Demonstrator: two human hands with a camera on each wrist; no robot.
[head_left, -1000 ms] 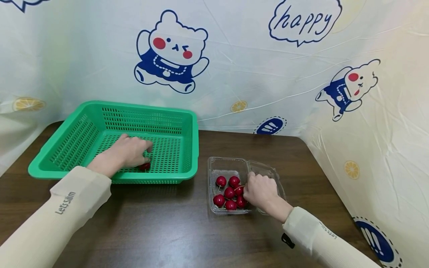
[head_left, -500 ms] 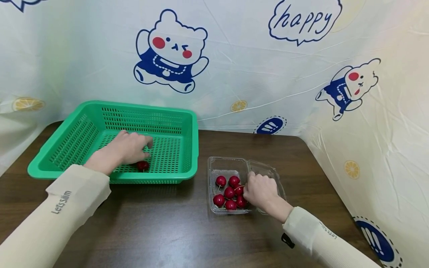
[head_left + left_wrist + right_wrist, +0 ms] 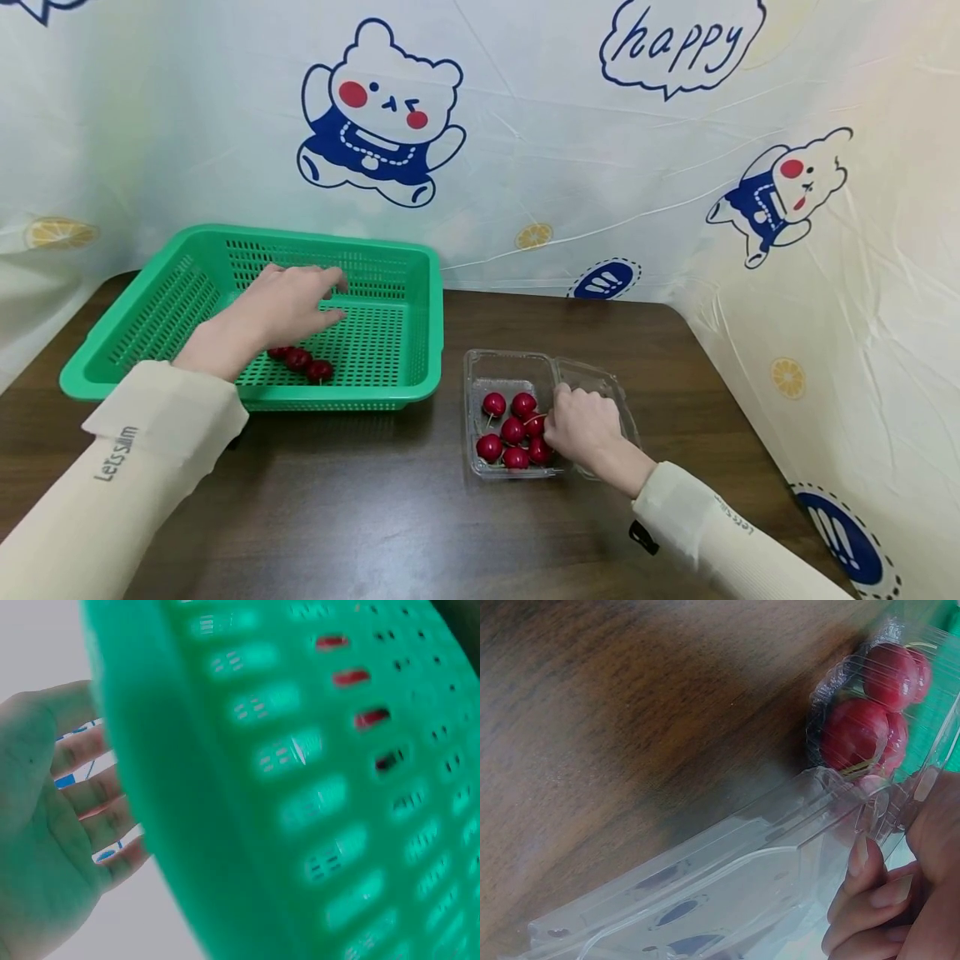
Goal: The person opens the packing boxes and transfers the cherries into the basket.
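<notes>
- My left hand (image 3: 288, 302) hovers over the green basket (image 3: 352, 397), fingers loosely spread, holding nothing.
- My right hand (image 3: 585, 425) pinches the edge of the clear clamshell (image 3: 517, 367).
- Cherries (image 3: 298, 359) lie in both; I seem mid-transfer, basketward, so next probably calls for another.

Green basket (image 3: 169, 750), blurred and cut off by the left wrist view's edges

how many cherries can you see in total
10 cherries: 7 clustered in the clear box by the right hand, 3 in a row in the basket near the left hand. More may be hidden behind the hands.
</notes>
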